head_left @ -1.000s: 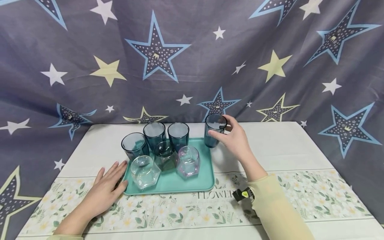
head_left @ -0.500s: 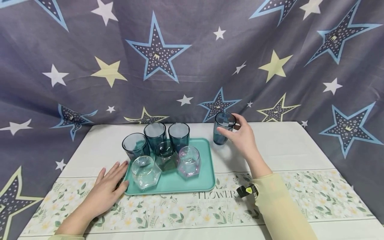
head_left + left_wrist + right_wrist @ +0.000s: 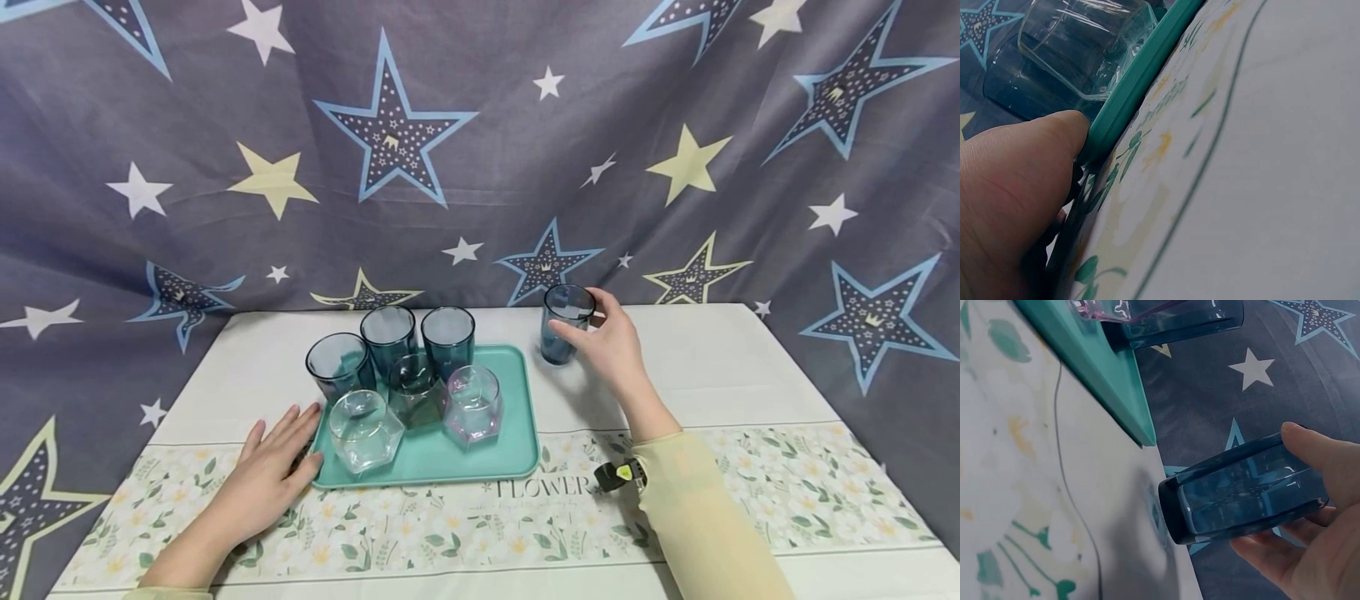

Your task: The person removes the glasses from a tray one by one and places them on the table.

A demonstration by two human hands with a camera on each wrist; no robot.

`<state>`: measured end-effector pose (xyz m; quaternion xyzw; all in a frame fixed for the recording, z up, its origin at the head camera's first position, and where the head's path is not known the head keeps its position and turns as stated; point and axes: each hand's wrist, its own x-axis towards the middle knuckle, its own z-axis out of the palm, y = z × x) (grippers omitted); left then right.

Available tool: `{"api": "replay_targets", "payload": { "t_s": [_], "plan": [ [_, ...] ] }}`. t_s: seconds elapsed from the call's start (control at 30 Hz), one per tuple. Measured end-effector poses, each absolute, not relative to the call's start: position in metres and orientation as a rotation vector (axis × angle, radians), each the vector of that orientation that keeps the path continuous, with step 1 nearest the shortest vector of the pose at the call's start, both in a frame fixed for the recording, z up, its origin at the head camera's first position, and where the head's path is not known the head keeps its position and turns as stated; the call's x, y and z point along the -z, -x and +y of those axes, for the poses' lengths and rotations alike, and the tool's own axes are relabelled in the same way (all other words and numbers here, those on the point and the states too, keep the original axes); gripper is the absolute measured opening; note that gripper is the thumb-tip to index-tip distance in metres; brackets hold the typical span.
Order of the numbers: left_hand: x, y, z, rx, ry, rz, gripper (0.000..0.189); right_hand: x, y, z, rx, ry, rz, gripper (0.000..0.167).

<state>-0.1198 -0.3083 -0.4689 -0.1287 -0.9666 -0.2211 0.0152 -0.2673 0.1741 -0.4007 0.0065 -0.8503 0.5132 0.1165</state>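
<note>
My right hand point(image 3: 611, 346) grips a tall blue tumbler point(image 3: 557, 343), thumb on one side and fingers on the other. The tumbler is upright, just right of the teal tray point(image 3: 517, 408). In the right wrist view, the base of that blue tumbler point(image 3: 1241, 494) is close to the tabletop; I cannot tell if it touches. My left hand point(image 3: 262, 479) lies at the tray's left edge with fingers extended, its thumb against the rim. On the tray stand several more glasses: blue tumblers point(image 3: 337, 367) behind, a clear glass point(image 3: 365, 437), a dark grey glass point(image 3: 415, 404) and a pinkish glass point(image 3: 472, 412).
A white tablecloth point(image 3: 697, 358) with a floral band point(image 3: 405, 533) covers the table. Behind the table's far edge hangs a grey curtain point(image 3: 480, 167) printed with stars. A dark strap with a small device point(image 3: 618, 475) is at the right wrist.
My right hand has carried the blue tumbler rightward, from beside the tray's right rim to farther out, then lowered it slightly. The left hand stays against the tray.
</note>
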Motion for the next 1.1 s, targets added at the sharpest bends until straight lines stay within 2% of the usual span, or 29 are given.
{"api": "replay_targets", "payload": {
  "t_s": [1.1],
  "plan": [
    [0.467,0.1194,-0.3095,0.687,0.406,-3.002,0.066,0.4095,0.2705,0.18,-1.483,-0.054,-2.563,0.088]
  ]
}}
